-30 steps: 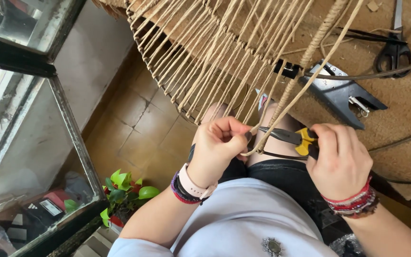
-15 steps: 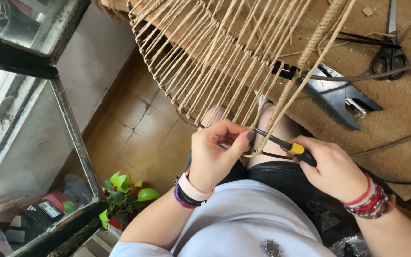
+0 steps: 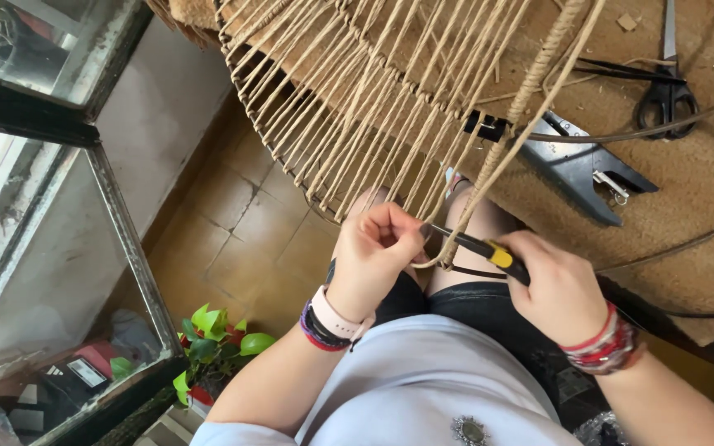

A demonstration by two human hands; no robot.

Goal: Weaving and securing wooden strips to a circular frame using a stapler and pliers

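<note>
A round frame strung with tan cord [image 3: 349, 99] hangs over my lap. My left hand [image 3: 378, 256] pinches a cord end at the frame's lower rim, fingers closed on it. My right hand [image 3: 559, 289] grips a black-and-yellow handled tool [image 3: 489, 250], whose tip points left and meets the cord loop beside my left fingers. A twisted thicker cord [image 3: 530, 83] runs up from that spot to the top right.
Black scissors [image 3: 667, 87] and a grey staple gun [image 3: 580, 165] lie on the brown mat [image 3: 704, 206] at right. A glass cabinet [image 3: 51, 206] stands at left. A green potted plant [image 3: 212, 347] sits on the tiled floor [image 3: 233, 239] below.
My right hand has slid down and to the right along the tool handle, showing more of its yellow band. My left hand stays pinched on the cord.
</note>
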